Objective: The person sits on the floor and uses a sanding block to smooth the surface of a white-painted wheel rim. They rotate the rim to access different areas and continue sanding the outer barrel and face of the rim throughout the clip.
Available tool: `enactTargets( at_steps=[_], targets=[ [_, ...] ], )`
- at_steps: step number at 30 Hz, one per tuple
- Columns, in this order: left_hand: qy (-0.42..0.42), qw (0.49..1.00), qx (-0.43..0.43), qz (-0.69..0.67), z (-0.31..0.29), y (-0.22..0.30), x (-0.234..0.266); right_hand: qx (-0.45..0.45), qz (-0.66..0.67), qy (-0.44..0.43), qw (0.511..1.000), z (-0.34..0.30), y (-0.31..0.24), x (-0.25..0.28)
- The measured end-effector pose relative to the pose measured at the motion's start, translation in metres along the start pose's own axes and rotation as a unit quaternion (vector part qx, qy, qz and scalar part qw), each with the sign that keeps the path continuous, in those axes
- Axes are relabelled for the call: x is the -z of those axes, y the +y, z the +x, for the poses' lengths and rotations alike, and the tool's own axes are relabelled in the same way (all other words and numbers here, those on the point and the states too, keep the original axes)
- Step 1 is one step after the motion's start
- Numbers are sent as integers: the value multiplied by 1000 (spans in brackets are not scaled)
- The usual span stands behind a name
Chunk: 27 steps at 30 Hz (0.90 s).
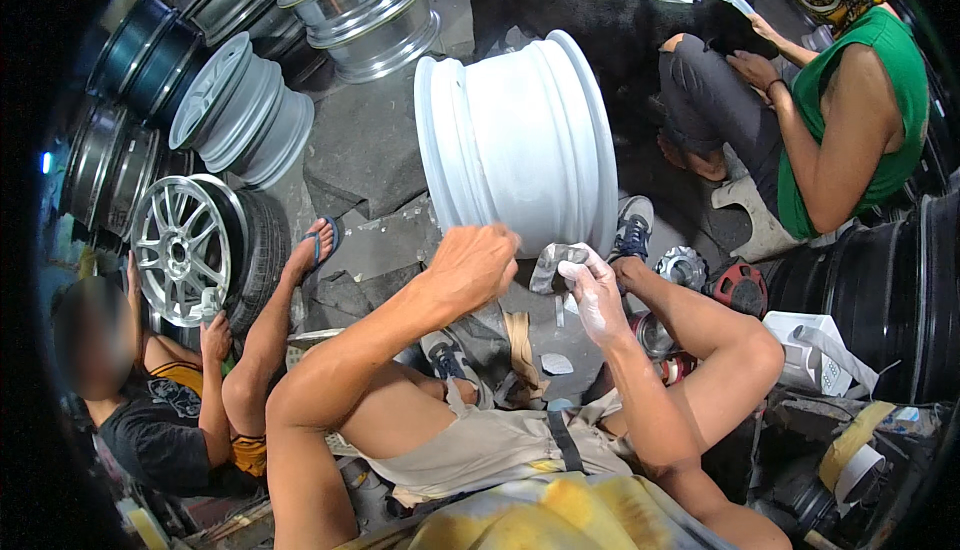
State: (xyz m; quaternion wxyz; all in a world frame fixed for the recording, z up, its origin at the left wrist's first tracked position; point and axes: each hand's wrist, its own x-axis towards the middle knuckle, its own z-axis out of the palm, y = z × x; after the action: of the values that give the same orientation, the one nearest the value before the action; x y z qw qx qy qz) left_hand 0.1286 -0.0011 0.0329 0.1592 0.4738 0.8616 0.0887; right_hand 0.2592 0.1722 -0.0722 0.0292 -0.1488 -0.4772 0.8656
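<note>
A wheel rim [515, 140] coated pale white stands on its tread in front of me. Just below its near side, my left hand [468, 268] is curled closed, its fingertips hidden from this view. My right hand [597, 300], dusted white at the fingers, pinches a small curved grey-and-white piece [550, 270] that looks like a ring or a bent strip. Its exact kind is unclear. Both hands are close to the rim's lower edge, and I cannot tell whether either touches it.
Several rims [245, 115] are stacked at the left and back. A co-worker at the left handles a silver wheel [182, 252]. At the right, a person in a green top [870, 110] sits by a black dog [580, 20]. A red round container [740, 290] stands near my right knee.
</note>
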Motion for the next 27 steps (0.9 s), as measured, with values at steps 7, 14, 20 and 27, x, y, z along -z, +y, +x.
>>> enactTargets(
  at_steps=[7,14,20,27],
  targets=[
    [-79,834,92,-538,-5,-3,0,-28,-60,-21,998,-6,-7,-12],
    [-13,882,93,-462,-5,-13,-8,-35,-25,-34,999,-4,-2,-16],
    [-23,878,71,-472,-5,-13,-9,-62,28,-86,994,-5,-7,-18],
    [0,864,151,-480,-3,-12,-3,-69,24,-48,996,-9,-24,-31]
  ],
)
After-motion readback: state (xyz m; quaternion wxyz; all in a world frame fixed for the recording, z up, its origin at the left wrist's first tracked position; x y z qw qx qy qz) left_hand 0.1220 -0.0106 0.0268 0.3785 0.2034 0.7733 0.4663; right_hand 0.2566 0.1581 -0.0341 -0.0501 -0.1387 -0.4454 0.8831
